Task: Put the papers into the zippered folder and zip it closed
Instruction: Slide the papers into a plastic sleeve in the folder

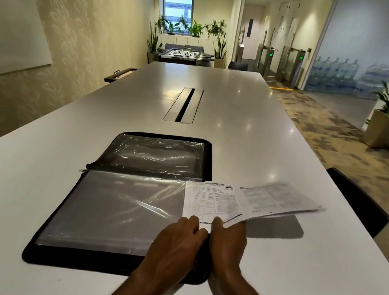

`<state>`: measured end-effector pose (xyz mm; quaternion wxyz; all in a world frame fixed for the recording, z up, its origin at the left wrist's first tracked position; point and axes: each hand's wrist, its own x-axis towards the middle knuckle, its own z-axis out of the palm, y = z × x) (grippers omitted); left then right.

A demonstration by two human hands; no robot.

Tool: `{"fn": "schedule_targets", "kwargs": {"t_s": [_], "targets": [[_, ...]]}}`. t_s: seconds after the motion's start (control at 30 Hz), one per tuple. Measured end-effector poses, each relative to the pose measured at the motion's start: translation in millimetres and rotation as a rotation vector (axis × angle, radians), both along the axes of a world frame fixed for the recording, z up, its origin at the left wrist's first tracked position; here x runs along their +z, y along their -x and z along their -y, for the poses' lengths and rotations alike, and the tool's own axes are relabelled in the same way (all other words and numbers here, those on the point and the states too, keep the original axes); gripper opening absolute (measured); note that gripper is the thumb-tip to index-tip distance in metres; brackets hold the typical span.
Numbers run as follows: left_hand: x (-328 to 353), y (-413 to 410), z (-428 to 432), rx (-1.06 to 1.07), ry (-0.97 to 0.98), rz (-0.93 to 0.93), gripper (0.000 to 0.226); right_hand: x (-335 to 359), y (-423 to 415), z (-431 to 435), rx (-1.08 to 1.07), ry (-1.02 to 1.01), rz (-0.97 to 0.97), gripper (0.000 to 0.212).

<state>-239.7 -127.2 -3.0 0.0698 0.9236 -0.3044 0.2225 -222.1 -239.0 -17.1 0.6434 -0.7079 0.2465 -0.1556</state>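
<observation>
Folder (112, 211) open flat near desk (282, 279) front edge. Right hand (225, 244) fingers pinch papers (230, 200) overhanging folder's right edge. Left hand (177, 245) curled alongside, grip unclear. Bare desk far and right.

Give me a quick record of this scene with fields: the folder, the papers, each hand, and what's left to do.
folder: zippered folder lies open and flat on the white table, clear sleeves showing
zipper pull: zipper pull at the folder's left side, by the spine
papers: papers overlap the folder's right edge, not yet inside
left hand: left hand has fingers curled on the papers' near edge
right hand: right hand pinches the papers, thumb on top
left to do: insert papers, close, zip
</observation>
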Motion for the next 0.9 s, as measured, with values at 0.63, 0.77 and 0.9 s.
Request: {"fn": "schedule_targets", "kwargs": {"t_s": [0.63, 0.77, 0.9], "targets": [[-35.3, -24.7, -13.7, 0.111, 0.068, 0.06, 0.043, -4.1, 6.8, 7.4, 0.086, -0.565, 0.168, 0.03], [-40.0, -25.8, -16.8, 0.113, 0.064, 0.094, 0.041, -5.6, 3.9, 63.1, -0.221, -0.73, 0.229, 0.036], [-43.5, -27.5, -12.1, 0.083, 0.08, 0.119, 0.042, -10.1, 3.4, 70.5, -0.23, -0.68, 0.23, 0.043]]}}
